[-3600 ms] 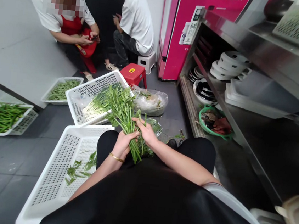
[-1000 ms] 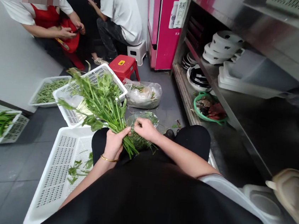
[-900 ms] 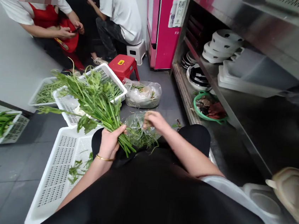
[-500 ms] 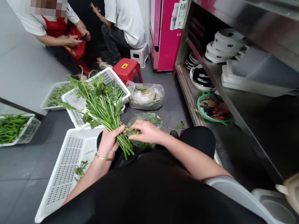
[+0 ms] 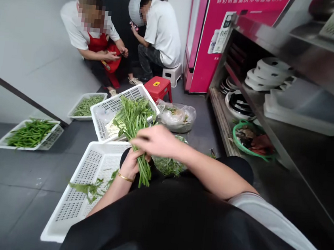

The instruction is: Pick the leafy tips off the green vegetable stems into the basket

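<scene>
Left hand clamped around the stems of a bunch of greens; right hand, fingers loosely curled, hovers above the bunch over a white basket.

Head-worn view, steeply down, close in.

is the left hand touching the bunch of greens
Touching. The head view shows the left hand wrapped around the stems of the bunch of greens, fingers closed with no gap. The right hand passes in front, over the bunch.
</scene>
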Demonstrator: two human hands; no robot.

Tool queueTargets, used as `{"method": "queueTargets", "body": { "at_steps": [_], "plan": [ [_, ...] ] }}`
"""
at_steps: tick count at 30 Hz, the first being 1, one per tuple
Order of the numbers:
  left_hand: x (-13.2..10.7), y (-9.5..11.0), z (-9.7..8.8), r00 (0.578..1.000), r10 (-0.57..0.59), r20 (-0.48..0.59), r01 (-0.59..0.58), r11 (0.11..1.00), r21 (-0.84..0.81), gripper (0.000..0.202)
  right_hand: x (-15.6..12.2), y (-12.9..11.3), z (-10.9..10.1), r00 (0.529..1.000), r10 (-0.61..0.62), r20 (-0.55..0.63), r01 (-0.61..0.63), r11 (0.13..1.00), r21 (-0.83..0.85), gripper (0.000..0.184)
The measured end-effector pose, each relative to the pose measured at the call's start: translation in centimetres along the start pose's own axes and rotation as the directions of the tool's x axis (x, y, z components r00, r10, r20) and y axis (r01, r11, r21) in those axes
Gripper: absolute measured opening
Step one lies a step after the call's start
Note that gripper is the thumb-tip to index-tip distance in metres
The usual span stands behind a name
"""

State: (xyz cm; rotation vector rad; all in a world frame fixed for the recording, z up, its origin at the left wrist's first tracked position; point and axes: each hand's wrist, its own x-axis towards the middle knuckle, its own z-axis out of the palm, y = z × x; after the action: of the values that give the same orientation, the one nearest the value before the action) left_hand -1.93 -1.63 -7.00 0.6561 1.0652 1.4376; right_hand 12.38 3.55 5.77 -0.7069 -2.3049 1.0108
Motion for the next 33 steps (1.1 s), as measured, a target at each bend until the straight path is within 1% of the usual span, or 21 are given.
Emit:
{"method": "queueTargets", "body": {
  "at_steps": [1, 2, 3, 4, 5, 6, 8, 9, 11, 14, 16, 18, 20, 21, 22, 24, 26, 27, 30, 32, 33],
  "plan": [
    [-0.1, -0.2, -0.1, 0.996, -0.03, 0.082, 0.033, 0.999, -0.03, 0.022, -0.2, 1.5, -0.1, 0.99, 0.104, -0.092, -0.105, 0.994, -0.015, 0.039],
    [-0.2, -0.3, -0.2, 0.986, -0.055, 0.157, 0.066, 0.996, -0.062, 0.024, -0.6, 3.2, 0.0, 0.97, 0.194, -0.149, -0.195, 0.981, 0.006, 0.042],
    [-0.3, -0.4, -0.3, 0.979, -0.057, 0.196, 0.073, 0.994, -0.077, 0.024, -1.1, 4.9, 0.2, 0.954, 0.268, -0.135, -0.264, 0.963, 0.049, 0.042],
    [-0.3, -0.4, -0.3, 0.971, -0.06, 0.232, 0.082, 0.993, -0.085, 0.023, -1.6, 6.4, 0.6, 0.946, 0.312, -0.086, -0.302, 0.946, 0.119, 0.04],
    [-0.2, -0.4, -0.2, 0.967, -0.062, 0.249, 0.084, 0.993, -0.081, 0.021, -2.0, 7.5, 1.2, 0.944, 0.324, -0.066, -0.307, 0.933, 0.189, 0.036],
    [-0.2, -0.4, 0.1, 0.966, -0.065, 0.25, 0.083, 0.995, -0.062, 0.019, -2.4, 8.3, 1.9, 0.946, 0.319, -0.063, -0.293, 0.921, 0.258, 0.033],
    [-0.1, -0.3, 0.8, 0.969, -0.08, 0.236, 0.083, 0.997, -0.004, 0.018, -2.7, 9.0, 3.1, 0.949, 0.291, -0.12, -0.234, 0.907, 0.351, 0.026],
    [0.0, -0.2, 1.1, 0.97, -0.087, 0.228, 0.084, 0.996, 0.024, 0.019, -2.9, 9.1, 3.3, 0.946, 0.285, -0.151, -0.211, 0.901, 0.378, 0.024],
    [0.2, 0.0, 1.8, 0.971, -0.102, 0.217, 0.091, 0.994, 0.061, 0.022, -3.5, 9.1, 3.1, 0.933, 0.317, -0.171, -0.213, 0.868, 0.448, 0.024],
    [0.3, -0.1, 2.3, 0.974, -0.125, 0.191, 0.115, 0.991, 0.064, 0.024, -5.5, 9.8, 1.9, 0.901, 0.407, -0.151, -0.244, 0.763, 0.598, 0.025],
    [0.3, -0.5, 2.4, 0.969, -0.15, 0.197, 0.145, 0.989, 0.041, 0.026, -6.9, 10.6, 1.0, 0.88, 0.444, -0.17, -0.239, 0.722, 0.649, 0.026],
    [0.3, -0.9, 2.4, 0.951, -0.173, 0.256, 0.175, 0.985, 0.017, 0.026, -7.5, 11.3, 0.3, 0.853, 0.471, -0.224, -0.22, 0.714, 0.664, 0.028],
    [0.3, -1.2, 2.6, 0.922, -0.181, 0.342, 0.188, 0.982, 0.012, 0.025, -7.0, 11.8, -0.4, 0.814, 0.519, -0.261, -0.21, 0.682, 0.701, 0.031],
    [0.3, -1.2, 2.7, 0.906, -0.185, 0.38, 0.19, 0.981, 0.024, 0.025, -6.4, 12.0, -0.9, 0.803, 0.539, -0.253, -0.208, 0.652, 0.729, 0.032],
    [0.4, -1.2, 2.7, 0.893, -0.191, 0.407, 0.189, 0.981, 0.046, 0.024, -5.7, 12.1, -1.3, 0.806, 0.546, -0.23, -0.205, 0.621, 0.756, 0.033],
    [0.5, -1.0, 2.9, 0.877, -0.21, 0.432, 0.183, 0.978, 0.104, 0.025, -4.2, 12.1, -2.4, 0.831, 0.519, -0.202, -0.174, 0.587, 0.791, 0.032],
    [0.5, -0.7, 2.8, 0.877, -0.218, 0.428, 0.174, 0.975, 0.139, 0.028, -3.4, 12.0, -3.4, 0.854, 0.468, -0.229, -0.099, 0.578, 0.81, 0.029],
    [0.4, -0.5, 2.7, 0.88, -0.216, 0.422, 0.171, 0.975, 0.143, 0.03, -3.3, 11.9, -3.9, 0.854, 0.452, -0.256, -0.054, 0.568, 0.821, 0.028],
    [0.3, -0.4, 2.3, 0.894, -0.21, 0.396, 0.174, 0.977, 0.126, 0.03, -4.4, 12.2, -4.8, 0.833, 0.446, -0.326, 0.052, 0.524, 0.85, 0.025],
    [0.2, -0.3, 2.1, 0.905, -0.217, 0.365, 0.178, 0.974, 0.137, 0.029, -5.2, 12.8, -4.9, 0.823, 0.46, -0.333, 0.048, 0.528, 0.848, 0.025],
    [0.2, -0.3, 2.1, 0.909, -0.231, 0.347, 0.187, 0.97, 0.157, 0.029, -5.5, 13.2, -4.9, 0.821, 0.474, -0.317, 0.014, 0.539, 0.842, 0.025]
  ]
}}
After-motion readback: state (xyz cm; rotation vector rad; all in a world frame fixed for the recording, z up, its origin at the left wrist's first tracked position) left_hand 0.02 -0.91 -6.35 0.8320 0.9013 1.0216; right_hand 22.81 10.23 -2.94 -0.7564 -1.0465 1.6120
